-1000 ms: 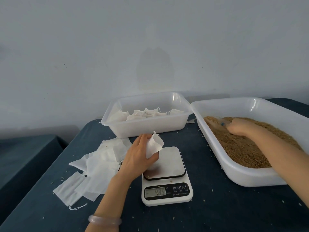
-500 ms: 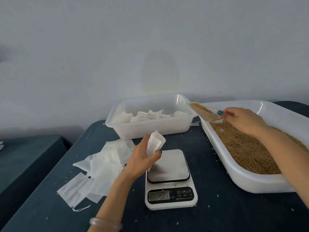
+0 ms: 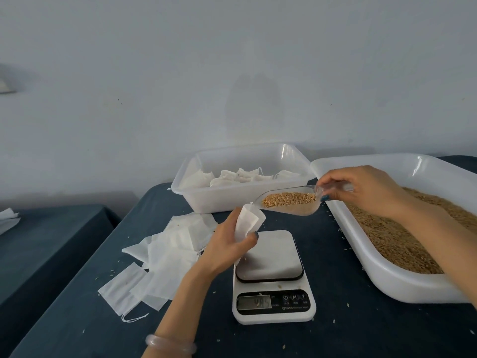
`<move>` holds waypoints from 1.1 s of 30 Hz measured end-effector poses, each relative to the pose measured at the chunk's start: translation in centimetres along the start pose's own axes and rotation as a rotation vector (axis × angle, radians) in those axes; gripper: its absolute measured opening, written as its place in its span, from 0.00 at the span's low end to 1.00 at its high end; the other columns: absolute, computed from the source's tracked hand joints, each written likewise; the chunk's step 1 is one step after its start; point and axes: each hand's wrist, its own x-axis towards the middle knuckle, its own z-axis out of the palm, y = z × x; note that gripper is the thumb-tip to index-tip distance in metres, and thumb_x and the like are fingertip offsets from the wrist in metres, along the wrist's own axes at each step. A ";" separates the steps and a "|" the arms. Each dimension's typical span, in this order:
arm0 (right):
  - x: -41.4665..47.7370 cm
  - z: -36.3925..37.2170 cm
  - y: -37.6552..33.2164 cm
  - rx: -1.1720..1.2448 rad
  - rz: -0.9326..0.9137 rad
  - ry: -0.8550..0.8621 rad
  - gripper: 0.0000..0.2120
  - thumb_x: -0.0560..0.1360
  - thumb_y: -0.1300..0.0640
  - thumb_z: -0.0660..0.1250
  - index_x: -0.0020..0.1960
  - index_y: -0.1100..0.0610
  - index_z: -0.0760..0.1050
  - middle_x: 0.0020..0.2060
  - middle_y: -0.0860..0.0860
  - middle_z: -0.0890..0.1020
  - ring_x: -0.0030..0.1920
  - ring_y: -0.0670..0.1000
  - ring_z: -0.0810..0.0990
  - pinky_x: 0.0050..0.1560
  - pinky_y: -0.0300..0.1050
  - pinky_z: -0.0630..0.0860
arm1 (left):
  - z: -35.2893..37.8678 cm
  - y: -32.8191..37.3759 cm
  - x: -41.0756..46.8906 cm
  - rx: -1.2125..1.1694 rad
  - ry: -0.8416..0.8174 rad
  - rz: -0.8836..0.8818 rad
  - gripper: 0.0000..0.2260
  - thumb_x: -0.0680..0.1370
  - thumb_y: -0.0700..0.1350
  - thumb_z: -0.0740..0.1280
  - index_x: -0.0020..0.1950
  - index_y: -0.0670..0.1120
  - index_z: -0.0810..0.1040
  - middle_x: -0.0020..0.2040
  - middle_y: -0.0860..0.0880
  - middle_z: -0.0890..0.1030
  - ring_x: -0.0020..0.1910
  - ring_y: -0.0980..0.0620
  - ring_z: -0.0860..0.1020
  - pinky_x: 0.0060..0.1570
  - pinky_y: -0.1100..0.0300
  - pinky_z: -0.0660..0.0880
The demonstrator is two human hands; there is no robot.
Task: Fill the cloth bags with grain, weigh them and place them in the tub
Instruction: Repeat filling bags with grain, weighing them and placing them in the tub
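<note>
A white cloth bag [image 3: 249,222] is gripped upright in the left hand [image 3: 227,244], mouth open, above the digital scale [image 3: 268,254]. A clear scoop [image 3: 296,210] of grain [image 3: 289,198] is pinched by its handle in the right hand [image 3: 361,189], lip just beside the bag's mouth. Filling appears to be the step in hand; next, the scoop must be tipped gently into the bag. Filled bags [image 3: 240,175] lie in the clear tub [image 3: 219,200] behind.

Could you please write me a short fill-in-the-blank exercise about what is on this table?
The left hand grips an open cloth ____.
The right hand holds a clear scoop loaded with ____.
Several filled bags lie in the smaller ____.
The empty bags lie piled to the ____ of the scale.
Missing words: bag, grain, tub, left.
</note>
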 end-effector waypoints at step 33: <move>1.8 -2.6 -4.7 -0.482 -0.480 0.136 0.22 0.69 0.36 0.58 0.50 0.46 0.84 0.42 0.43 0.83 0.47 0.53 0.81 0.60 0.46 0.60 | 1.1 0.8 0.0 0.014 -0.099 0.041 0.17 0.72 0.56 0.69 0.58 0.61 0.69 0.52 0.64 0.77 0.53 0.66 0.76 0.45 0.71 0.76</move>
